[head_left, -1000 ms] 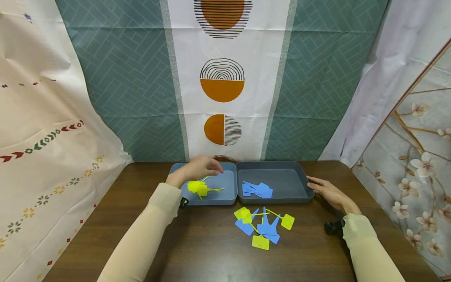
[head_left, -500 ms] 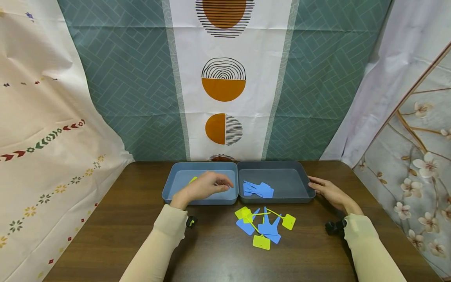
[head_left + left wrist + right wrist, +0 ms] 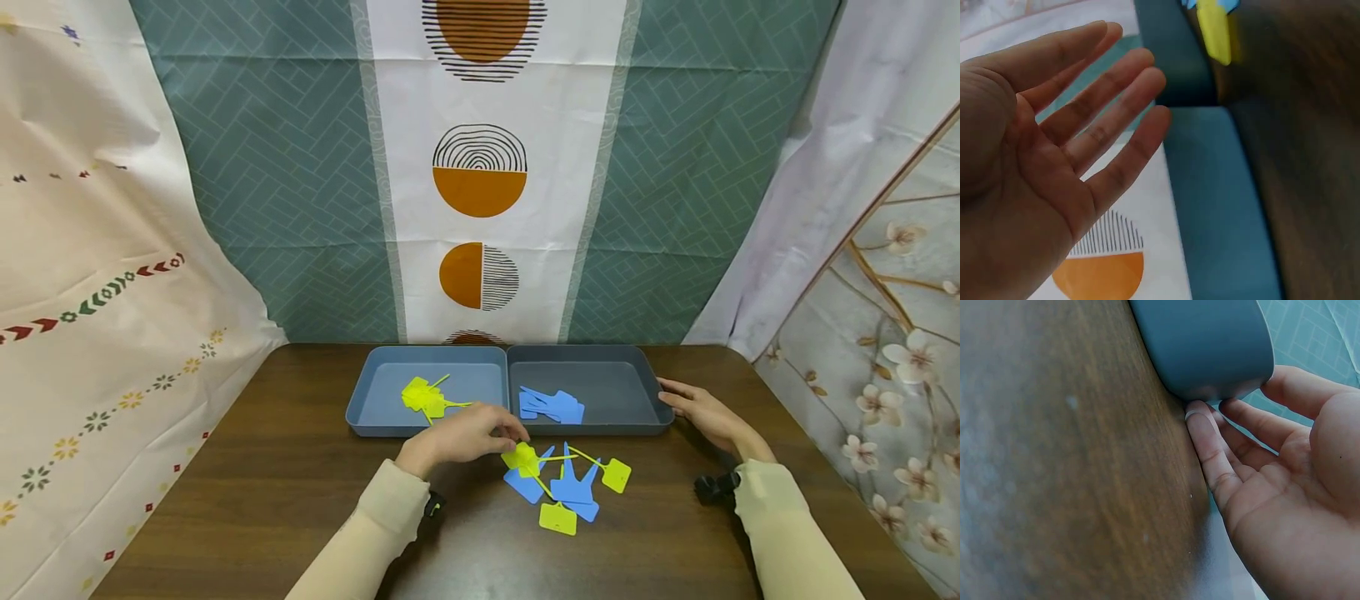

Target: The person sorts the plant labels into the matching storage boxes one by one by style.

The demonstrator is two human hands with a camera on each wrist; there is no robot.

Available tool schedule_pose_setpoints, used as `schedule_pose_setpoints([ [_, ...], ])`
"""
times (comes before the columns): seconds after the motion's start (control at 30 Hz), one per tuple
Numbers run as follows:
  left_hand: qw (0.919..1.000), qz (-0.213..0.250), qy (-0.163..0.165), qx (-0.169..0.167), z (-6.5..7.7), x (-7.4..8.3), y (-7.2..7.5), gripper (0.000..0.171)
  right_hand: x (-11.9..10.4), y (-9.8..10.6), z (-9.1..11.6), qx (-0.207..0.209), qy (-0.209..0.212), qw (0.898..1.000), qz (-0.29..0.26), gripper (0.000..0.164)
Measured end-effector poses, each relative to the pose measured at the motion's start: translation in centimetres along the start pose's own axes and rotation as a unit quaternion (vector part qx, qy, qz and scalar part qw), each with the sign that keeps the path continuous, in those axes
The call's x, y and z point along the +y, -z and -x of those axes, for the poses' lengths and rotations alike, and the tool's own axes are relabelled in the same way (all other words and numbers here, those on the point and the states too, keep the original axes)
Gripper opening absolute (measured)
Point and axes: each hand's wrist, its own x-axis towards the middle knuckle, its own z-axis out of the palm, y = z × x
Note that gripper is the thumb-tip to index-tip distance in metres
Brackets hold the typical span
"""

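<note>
My left hand [image 3: 472, 433] is just left of a loose pile of plant labels on the table, its fingertips close to a yellow plant label [image 3: 526, 458]. In the left wrist view the palm and loosely bent fingers [image 3: 1116, 178] hold nothing. The pile mixes yellow labels with blue plant labels [image 3: 573, 490]. Several yellow labels [image 3: 423, 397] lie in the blue-grey tray [image 3: 367, 408], and several blue labels [image 3: 552, 407] in the dark grey tray [image 3: 615, 392]. My right hand [image 3: 705, 414] rests its fingertips against the dark tray's right end.
Both trays stand side by side at the back of the brown wooden table [image 3: 300, 492]. Behind them hangs a patterned curtain [image 3: 300, 192]. A pale cloth [image 3: 112, 333] bounds the left side, and a floral cloth [image 3: 892, 400] the right.
My left hand has come from above the blue-grey tray, forward and to the right, to the label pile. The right hand stays at the dark tray.
</note>
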Motion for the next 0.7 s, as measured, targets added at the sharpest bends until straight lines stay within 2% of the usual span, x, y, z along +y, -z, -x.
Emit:
schedule_pose_setpoints([
  [0.13,0.9993,-0.032,-0.002,-0.017,-0.2,-0.1,-0.9,0.026,0.0,-0.1,0.1,0.0,-0.004,1.0,0.004,0.074],
  [0.47,0.9955,-0.061,0.003,-0.072,-0.2,0.2,-1.8,0.035,0.0,-0.1,0.4,-0.006,0.004,1.0,0.001,0.073],
  [0.7,0.9942,-0.07,0.015,-0.08,0.0,0.2,-1.9,0.037,-0.1,-0.1,0.2,-0.007,0.0,1.0,0.008,0.073],
])
